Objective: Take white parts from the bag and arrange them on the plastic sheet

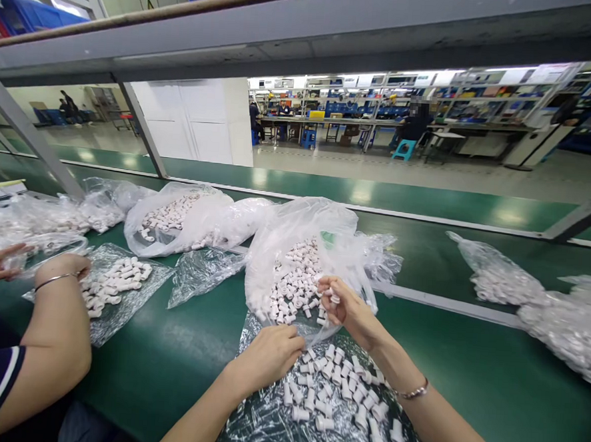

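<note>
So from where I'm standing, the right hand (347,307) has its fingers curled around a small white fitting (334,294), right at the mouth of a big plastic bag (295,224). Looks like a light fingertip hold, and I'd keep it that way: those little tube shapes look smooth and probably roll or slip if you squeeze off-center.

The left hand (273,353) is palm down with fingers bent, just by the bag's near edge. Can't make out whether it's actually pinching film or a piece, since the fingertips are hidden from here. Personally I'd use that one to hold the bag's lip down so the film doesn't fold over the pieces.

The rest of the fittings are in two spots: a heap (295,274) inside the bag, and a loose scatter (332,390) on crinkly clear plastic (267,429) nearer the person. My tip: lift each piece clear of the lip rather than dragging it, and don't let the heap and the scatter run together, cause they're close. I'd also watch the bracelet (414,390) on the right wrist, it could catch on the film.

Further out on the green desk (176,367), there's another bag (202,225) to the left, a co-worker's arm (59,313) beside a separate batch (119,280), and more bagged pieces (507,277) off to the right.
</note>
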The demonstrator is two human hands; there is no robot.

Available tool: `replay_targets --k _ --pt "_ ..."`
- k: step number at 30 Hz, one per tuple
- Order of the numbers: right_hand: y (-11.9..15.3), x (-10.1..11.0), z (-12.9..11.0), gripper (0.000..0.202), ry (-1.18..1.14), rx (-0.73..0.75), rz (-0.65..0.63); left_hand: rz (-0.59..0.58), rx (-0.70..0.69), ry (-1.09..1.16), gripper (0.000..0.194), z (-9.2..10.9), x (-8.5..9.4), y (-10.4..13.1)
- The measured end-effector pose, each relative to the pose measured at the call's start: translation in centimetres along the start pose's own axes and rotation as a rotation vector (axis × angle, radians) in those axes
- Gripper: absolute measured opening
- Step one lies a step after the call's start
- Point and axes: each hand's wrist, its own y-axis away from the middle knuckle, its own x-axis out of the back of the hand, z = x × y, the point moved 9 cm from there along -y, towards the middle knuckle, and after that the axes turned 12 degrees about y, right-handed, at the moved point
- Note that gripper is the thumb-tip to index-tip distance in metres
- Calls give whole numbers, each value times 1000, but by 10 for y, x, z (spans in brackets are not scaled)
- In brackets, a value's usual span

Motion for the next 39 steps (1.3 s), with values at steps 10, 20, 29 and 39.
replay_targets --k 10,20,29,39 --pt "5 -24 22 10 1101 84 145 15 5 -12 15 0 2 0" --pt "21 -34 -10 22 911 93 -240 16 81 79 7 -10 15 4" --pt "59 -74 -43 3 1064 251 -455 -26 152 199 8 -17 23 9" --pt "-1 -68 -2 9 1183 327 -212 -53 147 222 13 -19 19 11"
